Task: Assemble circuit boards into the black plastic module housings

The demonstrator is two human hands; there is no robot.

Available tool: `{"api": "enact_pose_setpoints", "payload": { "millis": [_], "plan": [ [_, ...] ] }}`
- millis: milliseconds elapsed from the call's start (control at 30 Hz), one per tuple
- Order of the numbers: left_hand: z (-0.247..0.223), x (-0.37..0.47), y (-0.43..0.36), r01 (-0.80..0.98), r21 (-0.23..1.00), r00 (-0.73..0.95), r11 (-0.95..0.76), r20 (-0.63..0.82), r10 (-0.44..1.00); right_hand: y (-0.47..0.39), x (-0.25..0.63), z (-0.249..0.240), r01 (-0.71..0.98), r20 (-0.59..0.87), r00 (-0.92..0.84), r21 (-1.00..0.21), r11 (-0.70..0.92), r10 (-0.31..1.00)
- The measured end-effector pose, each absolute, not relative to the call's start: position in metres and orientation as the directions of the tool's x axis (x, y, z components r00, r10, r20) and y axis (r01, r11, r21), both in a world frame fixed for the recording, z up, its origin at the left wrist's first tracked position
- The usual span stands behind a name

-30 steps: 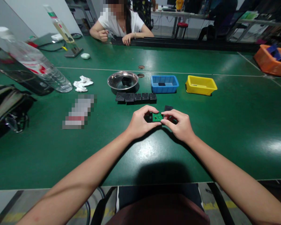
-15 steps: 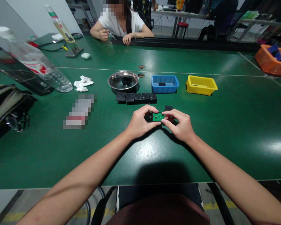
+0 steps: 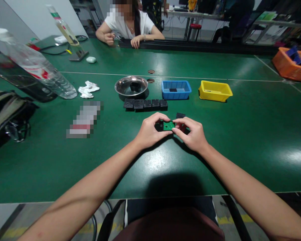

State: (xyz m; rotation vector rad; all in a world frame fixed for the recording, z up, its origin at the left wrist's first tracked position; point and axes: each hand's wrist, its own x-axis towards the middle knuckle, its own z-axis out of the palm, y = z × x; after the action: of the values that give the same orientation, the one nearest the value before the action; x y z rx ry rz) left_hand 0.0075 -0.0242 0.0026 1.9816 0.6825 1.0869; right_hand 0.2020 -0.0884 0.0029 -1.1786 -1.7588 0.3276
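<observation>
Grn table (image 3: pixel 240 150) spans mid-frame. L hand (image 3: pixel 150 130) & R hand (image 3: pixel 192 132), ctr. Blk block row (image 3: pixel 147 105) just above L hand: might get bumped if L strays up. Single blk pc (image 3: pixel 180 115) above R hand, same risk. Green bd (image 3: pixel 168 126), frame ctr, edge-pinched by both: uneven squeeze could tip/drop it.

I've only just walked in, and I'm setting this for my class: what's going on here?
A person's left hand and right hand hold a small green circuit board between their fingertips. A black piece lies just beyond the right hand. Farther off, five black blocks sit in a row, nearer than a metal bowl; a blue tray and yellow tray stand to the right. Another person is across the table.
</observation>
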Motion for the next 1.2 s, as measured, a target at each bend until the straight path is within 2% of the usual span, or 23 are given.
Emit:
{"api": "enact_pose_setpoints", "payload": {
  "millis": [267, 633, 1200],
  "plan": [
    [0.0009, 0.0083, -0.0228, 0.089, 0.794, 0.495, -0.602, 0.489, 0.718, -0.0898, 0.2012, 0.0042, 0.562, 0.576, -0.062, -0.655, 0.506, 0.815],
    [0.0028, 0.007, -0.0229, 0.124, 0.784, 0.506, -0.608, 0.477, 0.718, -0.0877, 0.2025, 0.0016, 0.546, 0.453, -0.064, -0.73, 0.411, 0.889],
    [0.0018, 0.0071, -0.0229, 0.124, 0.785, 0.508, -0.607, 0.476, 0.718, -0.0863, 0.203, 0.0021, 0.542, 0.441, -0.063, -0.738, 0.402, 0.895]
  ]
}}
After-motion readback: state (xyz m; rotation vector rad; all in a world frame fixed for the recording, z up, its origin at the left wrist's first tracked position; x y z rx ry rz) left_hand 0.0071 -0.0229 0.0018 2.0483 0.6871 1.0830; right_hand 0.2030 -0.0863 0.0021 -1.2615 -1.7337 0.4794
